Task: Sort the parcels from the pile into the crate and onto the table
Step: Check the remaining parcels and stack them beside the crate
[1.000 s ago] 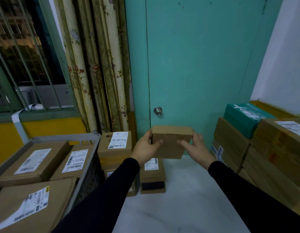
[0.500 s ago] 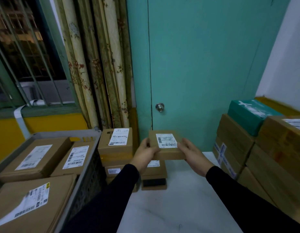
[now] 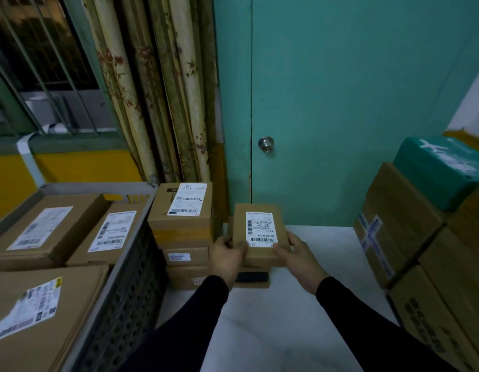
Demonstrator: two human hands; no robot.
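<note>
Parcel point(image 3: 261, 233) turned label-up; lowered toward small stack.

Long black sleeves point(image 3: 203, 312) down to both bare wrists.

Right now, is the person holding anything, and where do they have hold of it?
Yes, a small labelled cardboard parcel, held with both hands: the left hand grips its near left edge and the right hand its near right corner.

Left hand point(image 3: 227, 253), right hand point(image 3: 300, 255) extended forward, fingers curled, gripping.
</note>
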